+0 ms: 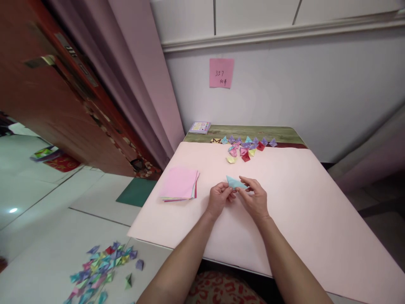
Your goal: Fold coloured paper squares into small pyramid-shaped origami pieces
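Note:
A light blue piece of folded paper (236, 183), roughly triangular, is held just over the pink-covered table between both hands. My left hand (219, 197) pinches its lower left edge between thumb and fingers. On its right side, my right hand (254, 196) grips the paper with the thumb below and the fingers at the right corner. The fingers partly hide the paper's lower edge. To the left lies a stack of square paper sheets (180, 183), pink on top. Several small folded paper pieces (245, 152) in purple, pink, red, yellow and blue sit beyond my hands.
Many coloured folded pieces (103, 268) lie heaped on the floor at lower left. A small stack of cards (200, 127) rests at the table's far left corner. A pink note (221, 73) hangs on the wall. A red door (60, 84) and curtain stand left.

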